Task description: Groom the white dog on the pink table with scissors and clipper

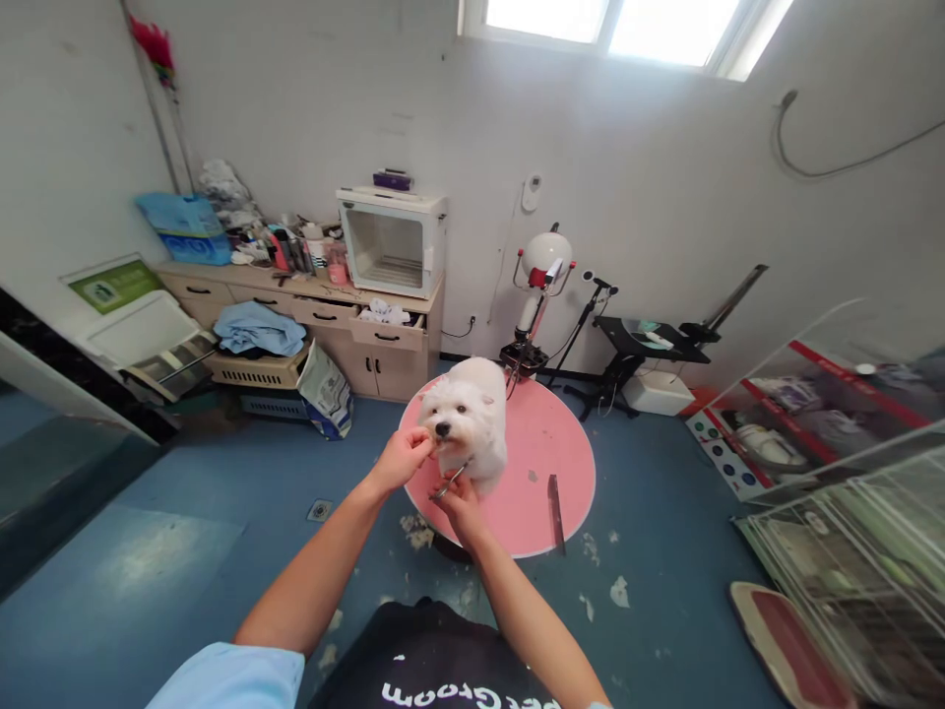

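Observation:
A small white dog [478,418] is on the round pink table [568,443], its head turned toward me. With fingers pinched together, my left hand [408,456] is at the side of the dog's muzzle, on the fur there. My right hand [461,500] holds a pair of scissors [454,478] just below the dog's chin, blades angled up to the right. Whether the blades touch the fur I cannot tell. A grooming comb [555,512] lies on the table's right part, its end reaching past the near edge.
Tufts of cut fur [618,591] lie on the blue floor. Behind the table stand a dryer on a stand [546,258] and a cabinet [399,366] with drawers pulled out. Wire cages [849,551] line the right side. A pet carrier [255,369] sits at the left.

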`<state>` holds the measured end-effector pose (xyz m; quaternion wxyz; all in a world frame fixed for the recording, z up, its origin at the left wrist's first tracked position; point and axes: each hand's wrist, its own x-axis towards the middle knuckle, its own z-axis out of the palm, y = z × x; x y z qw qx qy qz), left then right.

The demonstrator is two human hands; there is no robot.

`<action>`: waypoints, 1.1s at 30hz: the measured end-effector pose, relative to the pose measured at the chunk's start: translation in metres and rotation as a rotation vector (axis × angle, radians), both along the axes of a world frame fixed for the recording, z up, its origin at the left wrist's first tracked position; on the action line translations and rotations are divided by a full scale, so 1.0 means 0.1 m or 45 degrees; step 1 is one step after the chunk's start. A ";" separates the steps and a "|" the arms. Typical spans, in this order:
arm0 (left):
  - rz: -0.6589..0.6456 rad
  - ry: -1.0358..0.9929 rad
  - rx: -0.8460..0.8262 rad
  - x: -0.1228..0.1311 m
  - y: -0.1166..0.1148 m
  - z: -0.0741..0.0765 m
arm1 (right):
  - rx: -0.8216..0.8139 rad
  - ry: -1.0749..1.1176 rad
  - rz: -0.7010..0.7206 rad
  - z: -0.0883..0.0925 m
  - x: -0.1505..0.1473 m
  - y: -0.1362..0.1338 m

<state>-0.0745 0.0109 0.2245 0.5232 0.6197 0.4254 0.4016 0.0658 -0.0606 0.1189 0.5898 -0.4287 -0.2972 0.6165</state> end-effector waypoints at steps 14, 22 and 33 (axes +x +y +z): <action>-0.148 0.188 -0.369 -0.21 -1.58 -1.10 | 0.020 -1.347 0.241 -0.30 0.13 -1.57; -0.167 0.151 -0.393 -0.56 -2.16 -1.15 | -0.023 -2.271 0.275 0.07 -0.36 -2.38; -0.238 0.202 -0.436 -2.05 -2.81 -1.30 | -0.074 -2.400 0.309 0.12 -1.83 -3.17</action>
